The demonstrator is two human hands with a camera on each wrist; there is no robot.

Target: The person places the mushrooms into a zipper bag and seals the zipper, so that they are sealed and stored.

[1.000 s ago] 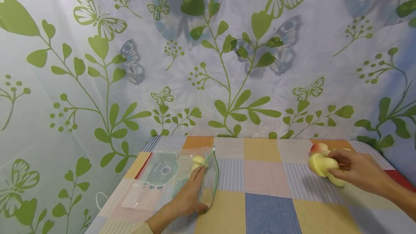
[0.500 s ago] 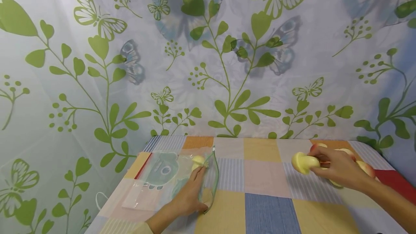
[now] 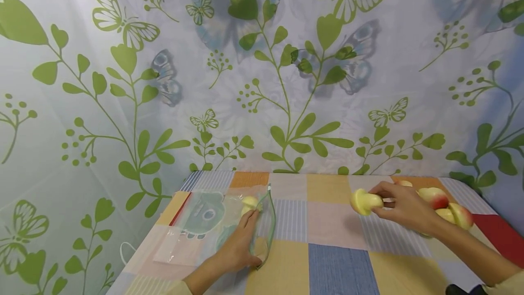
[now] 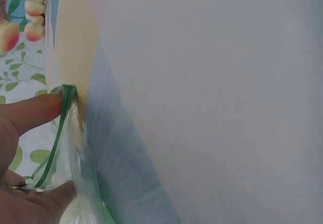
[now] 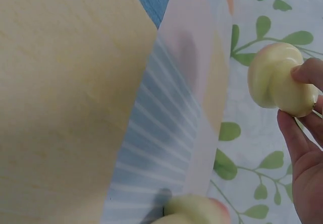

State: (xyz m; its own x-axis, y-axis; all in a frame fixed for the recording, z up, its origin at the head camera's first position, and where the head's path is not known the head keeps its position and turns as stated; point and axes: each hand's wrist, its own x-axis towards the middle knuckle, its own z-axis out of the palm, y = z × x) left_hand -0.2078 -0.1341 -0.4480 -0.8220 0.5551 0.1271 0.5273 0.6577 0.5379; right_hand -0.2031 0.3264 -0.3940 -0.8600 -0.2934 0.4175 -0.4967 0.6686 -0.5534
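In the head view, my right hand (image 3: 405,204) holds 1 yellow mushroom-shaped piece (image 3: 365,201) between thumb and fingers, above the right half of the cloth-covered table (image 3: 331,224). Its rounded cap points toward the table's left edge; the end of its stem is hidden in my grasp. The right-wrist view shows the same pinch, with my hand cut off by the frame.

My left hand (image 3: 241,245) lies at the mouth of a clear bag (image 3: 172,247) near the table's left edge, its fingers straight and spread against the green rim (image 3: 274,222) and not curled round it. Behind the film is 1 more pale yellow piece (image 3: 249,203), blurred by the plastic, its lower part covered by my fingers. The blue-green print (image 3: 204,215) on the bag is partly masked by the same hand. In the left-wrist view the bag runs out of the frame at the bottom.

Toward the table's far right corner sits a cluster of yellow-and-red pieces (image 3: 452,215); my right hand and forearm screen several, so I cannot give their number. A dark object (image 3: 464,290) at my right wrist is cut off by the lower edge and cannot be identified. The table's near edge falls outside the head view.
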